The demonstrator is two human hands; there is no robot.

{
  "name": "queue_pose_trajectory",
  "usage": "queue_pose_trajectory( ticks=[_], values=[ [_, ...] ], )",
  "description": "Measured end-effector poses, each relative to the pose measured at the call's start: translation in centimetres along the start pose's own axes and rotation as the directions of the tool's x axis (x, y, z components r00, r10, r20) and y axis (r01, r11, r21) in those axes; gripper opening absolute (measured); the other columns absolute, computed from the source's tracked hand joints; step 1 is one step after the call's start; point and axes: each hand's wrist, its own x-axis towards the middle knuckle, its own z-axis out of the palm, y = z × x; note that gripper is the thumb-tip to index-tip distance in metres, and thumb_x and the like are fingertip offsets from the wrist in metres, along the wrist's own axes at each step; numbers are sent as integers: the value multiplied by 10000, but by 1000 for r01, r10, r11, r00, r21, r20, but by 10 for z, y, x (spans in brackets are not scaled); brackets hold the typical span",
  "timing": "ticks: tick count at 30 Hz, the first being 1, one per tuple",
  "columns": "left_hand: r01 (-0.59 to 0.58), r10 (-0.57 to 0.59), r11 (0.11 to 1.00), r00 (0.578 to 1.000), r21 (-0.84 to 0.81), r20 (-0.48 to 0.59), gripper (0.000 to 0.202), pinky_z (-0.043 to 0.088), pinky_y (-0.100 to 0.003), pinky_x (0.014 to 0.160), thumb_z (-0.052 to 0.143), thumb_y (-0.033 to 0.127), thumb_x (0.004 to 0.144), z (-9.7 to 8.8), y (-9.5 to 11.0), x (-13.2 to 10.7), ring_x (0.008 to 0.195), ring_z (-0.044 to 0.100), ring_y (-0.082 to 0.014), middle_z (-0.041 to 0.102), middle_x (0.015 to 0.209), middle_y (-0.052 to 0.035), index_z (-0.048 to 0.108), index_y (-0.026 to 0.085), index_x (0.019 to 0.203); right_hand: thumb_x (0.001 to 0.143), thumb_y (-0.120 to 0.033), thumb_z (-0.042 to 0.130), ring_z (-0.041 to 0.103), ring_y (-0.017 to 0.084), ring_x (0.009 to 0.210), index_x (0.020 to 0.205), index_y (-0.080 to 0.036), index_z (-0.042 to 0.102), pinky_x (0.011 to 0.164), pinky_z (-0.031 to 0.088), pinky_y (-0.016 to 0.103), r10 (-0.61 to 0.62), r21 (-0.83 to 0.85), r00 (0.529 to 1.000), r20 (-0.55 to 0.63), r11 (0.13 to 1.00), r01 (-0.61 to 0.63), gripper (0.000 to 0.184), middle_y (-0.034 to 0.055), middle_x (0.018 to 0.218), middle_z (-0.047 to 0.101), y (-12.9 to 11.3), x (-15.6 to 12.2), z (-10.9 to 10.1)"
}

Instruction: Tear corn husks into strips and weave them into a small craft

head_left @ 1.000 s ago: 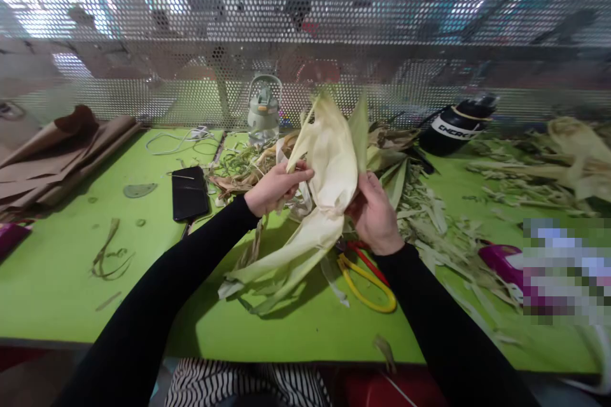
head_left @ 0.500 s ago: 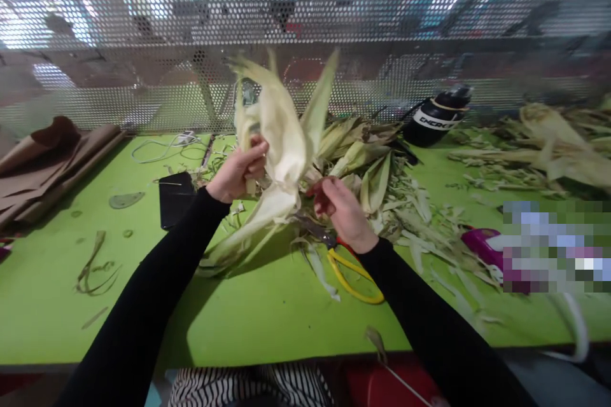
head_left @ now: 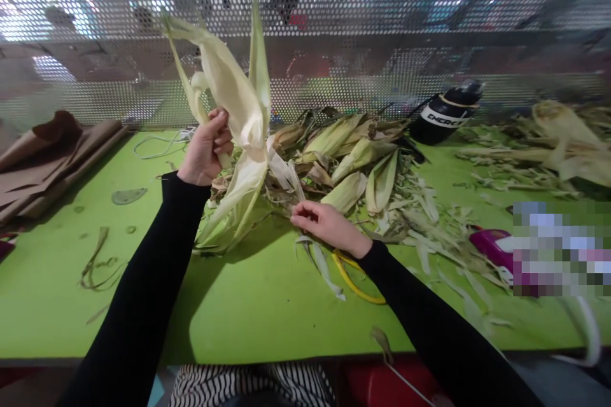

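- Two bare hands in black sleeves work over a green desk, seen from the wearer's own viewpoint.
- Left hand: closed around part of a pale corn husk, raised left of the desk's middle, towards the back edge. Long leaves fan upward; others droop towards the surface. Gripping it at one side probably lets the leaves spread apart.
- Right hand: low near the desk's middle, fingers curled and thumb close to them, beside loose scraps. I cannot tell whether it pinches anything.
- Below the right wrist, a yellow handle shows; the hand and sleeve hide the rest of that tool.
- Behind the right hand, towards the back edge, husks lie in a pile, seemingly heaped there to be within easy reach. Shreds spill from it to the right.
- A black bottle leans near the back edge, right of the pile, perhaps kept there out of the hands' way.
- Folded brown paper lies at the back left corner, likely set aside.
- A perforated screen stands along the back edge.
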Motion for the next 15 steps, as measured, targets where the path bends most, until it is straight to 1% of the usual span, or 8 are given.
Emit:
queue_pose_trajectory(
  ticks=[2,4,6,7,9,10,13,15],
  values=[
    [-2,1,998,1000,57,17,274,154,-93,304,641,74,843,2,-7,-1,336,257,11,352,520,116,423,193,728,843,-429,662,554,164,721,837,-197,642,705,441,320,-1,8,1000,-29,1000,1,233,18,802,639,0,0,1],
    [33,-40,987,998,156,45,257,154,-103,314,665,92,823,6,-20,-6,348,251,4,343,524,119,441,193,746,881,-519,597,587,179,762,1000,-207,639,698,474,328,-2,37,998,-62,999,4,337,48,919,667,-1,-1,1],
    [123,-155,945,984,302,85,228,172,-112,329,688,123,809,12,-38,-12,358,252,-4,340,515,120,475,189,763,893,-626,530,629,205,870,1155,-224,614,757,516,353,-29,125,995,-100,991,41,487,77,1057,680,-2,-2,0],
    [169,-222,917,969,361,111,207,182,-117,336,697,135,801,15,-48,-16,364,269,-9,349,513,117,498,187,781,880,-669,523,641,220,937,1184,-229,617,820,525,370,-36,188,991,-126,980,59,543,82,1095,686,-2,-3,0],
    [231,-326,867,933,442,152,163,203,-123,354,696,142,800,19,-65,-23,375,302,-15,369,511,107,536,176,802,836,-709,567,650,253,1031,1123,-218,677,948,505,398,-12,301,983,-181,951,67,580,81,1058,721,1,-3,0],
    [229,-341,850,926,475,163,133,212,-124,361,684,138,808,21,-72,-26,377,305,-14,368,502,104,554,167,801,817,-708,598,658,270,1037,1061,-208,709,978,496,408,17,337,979,-204,940,54,567,78,990,741,4,-3,0],
    [213,-332,821,933,529,139,86,217,-132,372,672,145,820,22,-81,-29,373,307,-14,369,482,100,590,152,795,814,-695,613,690,294,983,926,-191,751,953,517,425,86,366,967,-240,931,8,535,63,820,756,12,0,1],
    [199,-304,811,947,551,107,82,210,-145,373,677,147,815,22,-82,-29,373,314,-14,392,489,96,599,150,790,819,-702,597,702,294,962,901,-184,758,933,530,422,93,374,962,-257,927,11,549,58,795,759,16,1,2]
  ],
)
